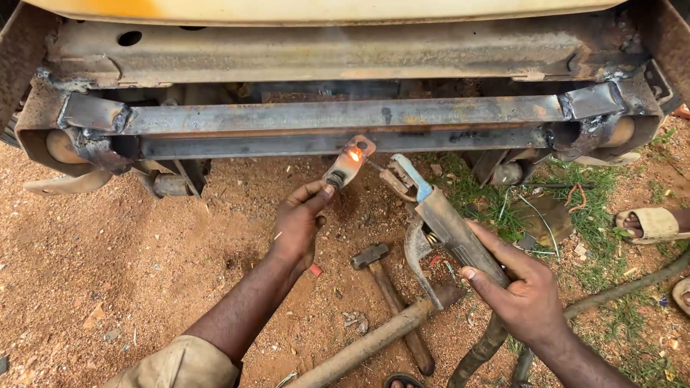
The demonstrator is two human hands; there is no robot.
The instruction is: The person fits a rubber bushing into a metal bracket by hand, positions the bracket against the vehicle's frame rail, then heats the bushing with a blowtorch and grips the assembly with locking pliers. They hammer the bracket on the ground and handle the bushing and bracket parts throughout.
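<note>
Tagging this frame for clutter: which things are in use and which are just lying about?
In use:
left hand pinching a small metal bracket with a glowing spot
right hand holding the electrode holder
steel crossbar just behind them

Lying about:
hammer
long wooden handle
sandal
thick cable

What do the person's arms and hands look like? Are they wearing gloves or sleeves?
No gloves: both the left hand and the right hand are bare. The left arm has a khaki-coloured sleeve reaching only to about the elbow, so the forearm is uncovered. No sleeve shows on the right arm. No rings or watch show.
</note>
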